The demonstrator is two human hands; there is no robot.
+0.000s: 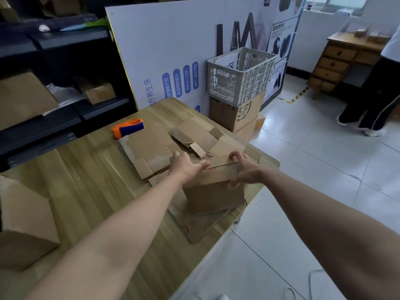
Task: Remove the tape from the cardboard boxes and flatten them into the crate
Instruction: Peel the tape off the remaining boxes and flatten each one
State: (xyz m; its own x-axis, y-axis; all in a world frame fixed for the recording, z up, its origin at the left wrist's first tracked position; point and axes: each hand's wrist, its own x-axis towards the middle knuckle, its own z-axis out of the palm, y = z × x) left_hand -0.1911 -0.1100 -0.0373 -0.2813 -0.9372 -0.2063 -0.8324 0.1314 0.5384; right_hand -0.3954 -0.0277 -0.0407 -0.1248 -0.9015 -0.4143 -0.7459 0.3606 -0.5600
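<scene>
Left hand point(190, 167): fingers straight, resting atop the small brown cardboard box point(214, 193).
Right hand point(244, 172): fingers curled, gripping that box's top right edge.
Box: on flattened cardboard sheets point(151, 148) on the wooden tabletop point(86, 180).
White plastic crate point(240, 74): beyond the tabletop.

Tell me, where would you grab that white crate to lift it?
I'd take the white crate by its top rim at two opposite walls, reaching from above: it stands upright and open on a cardboard box, leaving the rim free.

arms outstretched | left hand point(190, 168) flat, fingers straight | right hand point(244, 171) grips box point(214, 197)
</scene>
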